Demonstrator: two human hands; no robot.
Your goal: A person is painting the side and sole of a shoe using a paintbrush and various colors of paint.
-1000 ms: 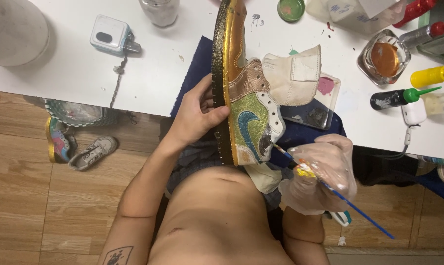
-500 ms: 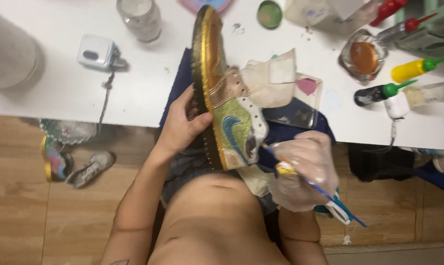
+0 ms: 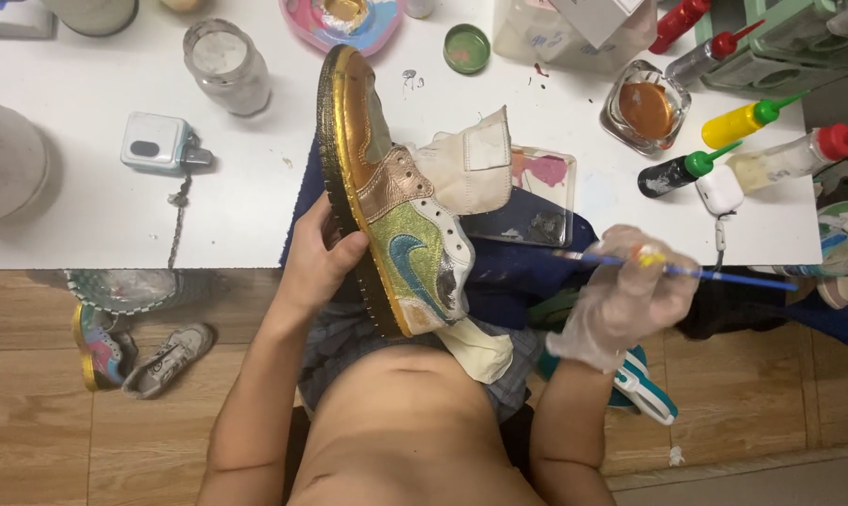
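My left hand (image 3: pixel 316 258) grips the black sole of a gold, green and white sneaker (image 3: pixel 386 201), held on its side over my lap with the toe pointing at the white table (image 3: pixel 86 215). Masking tape covers the sneaker's tongue and collar. My right hand (image 3: pixel 621 295), in a clear plastic glove, holds a thin blue paintbrush (image 3: pixel 677 270) level, its tip pointing left and apart from the sneaker. A clear paint palette (image 3: pixel 536 192) with pink smears lies on the table edge behind the sneaker.
On the table stand a glass jar (image 3: pixel 225 64), a small white device (image 3: pixel 157 145), a green lid (image 3: pixel 467 47), a glass of orange paint (image 3: pixel 645 108), several squeeze bottles (image 3: pixel 747 120) and a colourful palette (image 3: pixel 341 19). Painted sneakers (image 3: pixel 138 351) lie on the wooden floor at left.
My right hand has pulled the paintbrush away from the sneaker's heel to the right. The left hand still holds the sneaker, which stays tilted on its side.
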